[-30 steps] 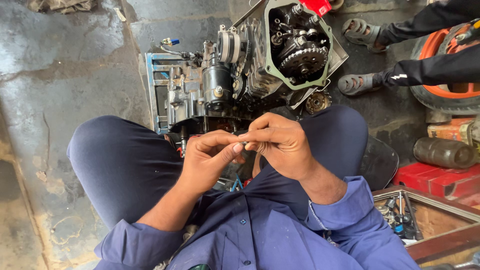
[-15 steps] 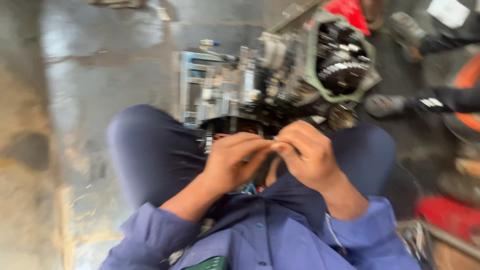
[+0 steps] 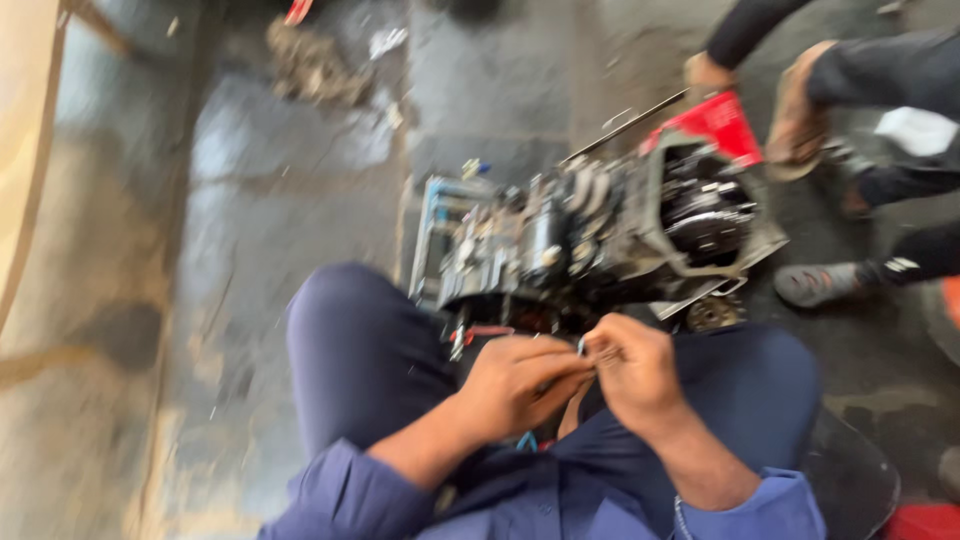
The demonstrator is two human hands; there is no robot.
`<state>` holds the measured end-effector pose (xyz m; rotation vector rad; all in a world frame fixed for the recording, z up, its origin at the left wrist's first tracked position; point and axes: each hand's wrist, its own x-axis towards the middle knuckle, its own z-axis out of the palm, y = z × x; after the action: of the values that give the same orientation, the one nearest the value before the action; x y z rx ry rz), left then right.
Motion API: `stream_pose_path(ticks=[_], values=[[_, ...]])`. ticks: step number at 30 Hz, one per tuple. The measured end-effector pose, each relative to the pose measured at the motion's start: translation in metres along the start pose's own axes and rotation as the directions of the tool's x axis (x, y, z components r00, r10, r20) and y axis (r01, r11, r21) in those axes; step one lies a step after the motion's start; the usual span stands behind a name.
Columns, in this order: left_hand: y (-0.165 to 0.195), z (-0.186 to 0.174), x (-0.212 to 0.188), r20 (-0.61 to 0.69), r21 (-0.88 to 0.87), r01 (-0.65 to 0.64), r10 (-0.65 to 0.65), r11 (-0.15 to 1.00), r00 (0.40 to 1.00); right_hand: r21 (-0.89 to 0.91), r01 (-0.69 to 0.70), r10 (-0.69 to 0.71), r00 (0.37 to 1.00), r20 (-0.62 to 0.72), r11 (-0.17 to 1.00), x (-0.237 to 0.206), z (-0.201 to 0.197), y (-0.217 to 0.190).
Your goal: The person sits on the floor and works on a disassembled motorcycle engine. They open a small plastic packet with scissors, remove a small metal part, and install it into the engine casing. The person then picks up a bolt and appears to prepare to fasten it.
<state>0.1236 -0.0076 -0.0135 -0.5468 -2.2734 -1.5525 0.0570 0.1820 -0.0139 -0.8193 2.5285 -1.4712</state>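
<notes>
Both hands, left hand (image 3: 520, 385) and right hand (image 3: 632, 372), pinch a tiny, light metal part (image 3: 581, 346), fingers closed on its ends, engine (image 3: 600, 240) at twelve o'clock.

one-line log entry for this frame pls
left hand + right hand: pinch small part, too blurred to identify | engine: on floor ahead

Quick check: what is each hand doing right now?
Left hand: fingers pinched on a small part, too blurred to identify.
Right hand: fingers pinched on the same small part.

engine (image 3: 600, 240) on floor (image 3: 280, 230) before knees — hands (image 3: 575, 375) together above lap, another person's feet (image 3: 820, 285) right
</notes>
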Motion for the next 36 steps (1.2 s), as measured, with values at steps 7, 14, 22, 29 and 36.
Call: stream_pose_path(ticks=[7, 14, 22, 29, 36], values=[[0.0, 0.008, 0.004, 0.067, 0.045, -0.045, 0.042, 0.998, 0.997, 0.101, -0.189, 0.187, 0.982, 0.024, 0.977, 0.005, 0.001, 0.009], [-0.005, 0.011, 0.004, -0.141, 0.084, 0.148, -0.136, 0.985, 0.981, 0.086, 0.07, -0.081, 0.987, 0.139, 0.994, 0.005, -0.011, 0.0], [-0.018, 0.018, -0.003, -0.221, 0.104, 0.194, -0.168, 0.975, 0.961, 0.041, 0.126, -0.13, 0.981, 0.142, 0.991, 0.002, -0.016, -0.013], [-0.027, 0.021, -0.004, -0.244, 0.017, 0.252, -0.241, 0.967, 0.939, 0.043, 0.093, -0.1, 0.97, 0.223, 0.995, 0.005, -0.019, -0.016], [-0.03, 0.024, -0.008, -0.238, 0.042, 0.276, -0.259, 0.96, 0.936, -0.096, 0.019, 0.007, 0.966, 0.26, 0.995, 0.008, -0.021, -0.017]])
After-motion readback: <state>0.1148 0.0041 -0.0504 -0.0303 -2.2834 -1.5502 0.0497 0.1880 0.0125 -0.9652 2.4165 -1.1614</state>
